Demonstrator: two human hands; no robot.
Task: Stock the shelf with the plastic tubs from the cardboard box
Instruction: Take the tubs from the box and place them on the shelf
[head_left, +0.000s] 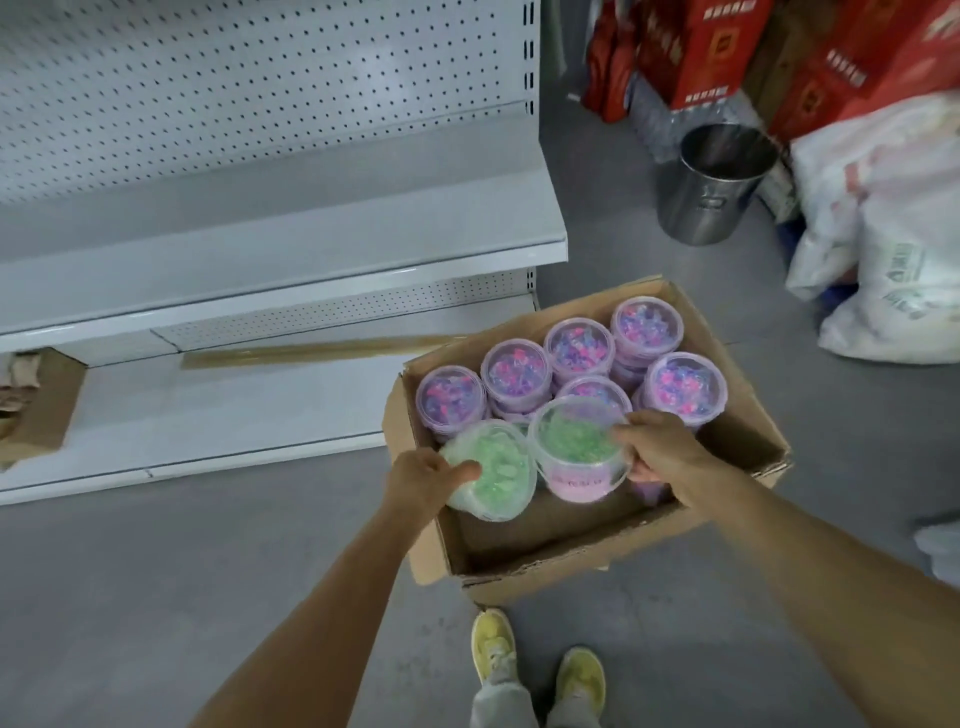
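left hand (423, 480) grips clear green-filled plastic tub (493, 470) | right hand (662, 452) grips second green tub (579, 447) over brown cardboard box (519, 564) | risk: one-handed rim holds may slip in transit to white metal shelf (234, 410)

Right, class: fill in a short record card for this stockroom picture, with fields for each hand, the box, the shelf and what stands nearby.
left hand: left hand grips a green-filled tub, tilted, at the box's near left
right hand: right hand grips a second green-filled tub, roughly upright
box: cardboard box on the floor, open, holding purple-and-pink tubs
shelf: white shelf, no tubs on it
nearby: steel bucket, red cartons, white sacks
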